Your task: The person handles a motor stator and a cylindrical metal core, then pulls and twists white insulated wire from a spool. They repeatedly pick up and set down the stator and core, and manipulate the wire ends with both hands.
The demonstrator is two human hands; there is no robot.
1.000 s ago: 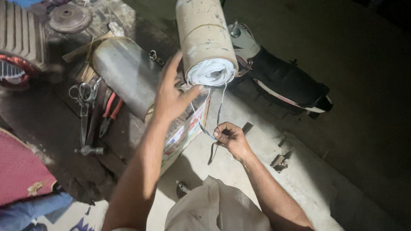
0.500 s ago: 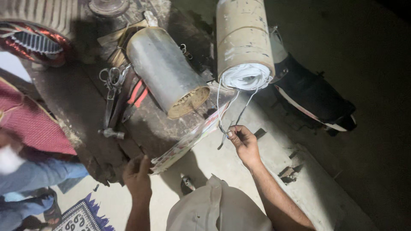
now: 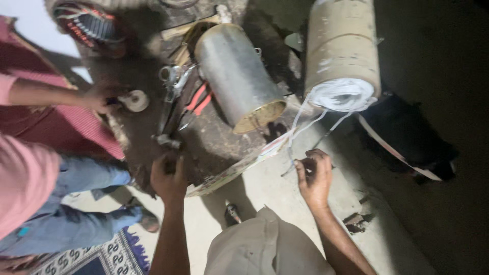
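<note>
Status at inspection: work part done. The beige cylinder (image 3: 342, 48) lies on the dark round worktable (image 3: 214, 147) w/ its open end toward the wearer; a white winding bundle (image 3: 341, 95) fills that end and looks seated, but several white lead wires (image 3: 305, 130) hang loose from it, not yet tied or dressed. Right hand (image 3: 315, 175) is below the bundle, fingers curled together and pinching the lower ends of those wires. Left hand (image 3: 168, 175) rests at the table's near edge, fingers closed over the rim or a small dark item there – blurred, cannot tell which. Judged remaining: lead wires to be sorted and finished; the grey metal cylinder (image 3: 237, 76) next to it shows an empty open end, no winding visible. Count: cylinders 2 (1 beige, 1 grey); wound stator w/ copper coils (image 3: 84, 25) at far left, 1; scissors (image 3: 170, 86), 1; red-handled pliers (image 3: 196, 102), approx. 1 pair; small round disc (image 3: 135, 100), 1, touched by a second person's hand (image 3: 102, 94). That person, pink sleeve and blue jeans, sits at left. Persons in view: 2
</note>
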